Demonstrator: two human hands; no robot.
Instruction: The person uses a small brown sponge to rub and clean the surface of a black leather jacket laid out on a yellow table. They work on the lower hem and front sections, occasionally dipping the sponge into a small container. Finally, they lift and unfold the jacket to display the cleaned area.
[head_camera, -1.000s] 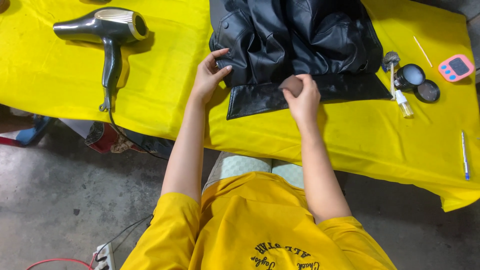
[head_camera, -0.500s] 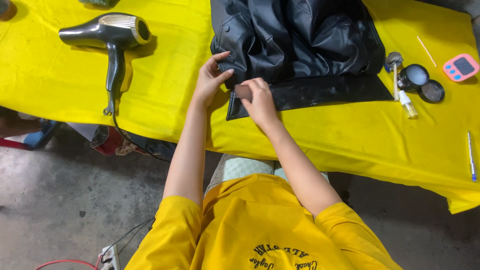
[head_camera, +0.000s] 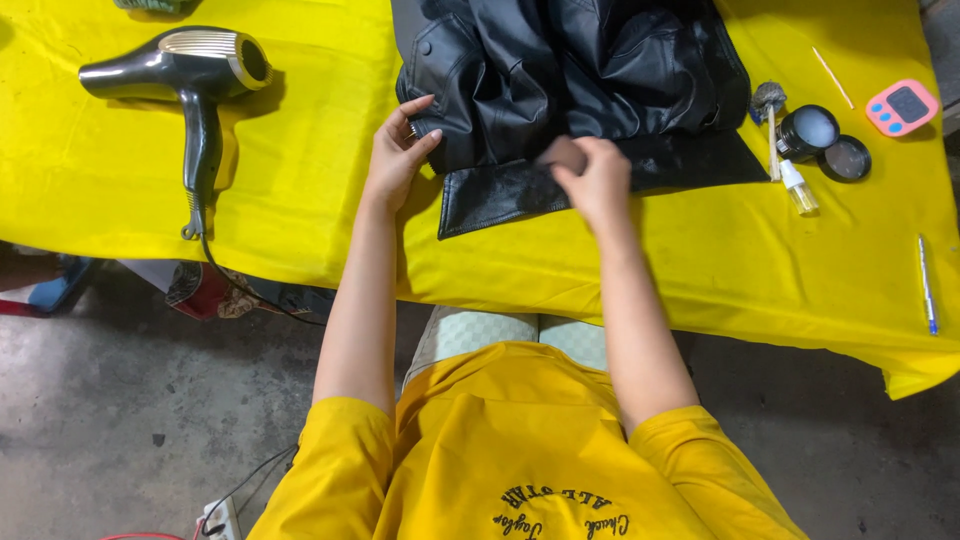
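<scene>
Head view: right hand (head_camera: 598, 182), fingers gripping brown pad (head_camera: 562, 153), moved right along jacket (head_camera: 570, 90).

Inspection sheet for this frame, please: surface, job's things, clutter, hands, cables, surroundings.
Surface: yellow cloth covering a table.
Job's things: black leather jacket lying bunched; small brown pad pressed on its hem.
Clutter: hair dryer, open black jar with lid beside it, small brush, little spray bottle, pink timer, pen, thin stick.
Hands: left hand pinning the jacket edge; right hand gripping the pad.
Cables: dryer cord hanging off the table; power strip on the floor.
Surroundings: concrete floor.
</scene>
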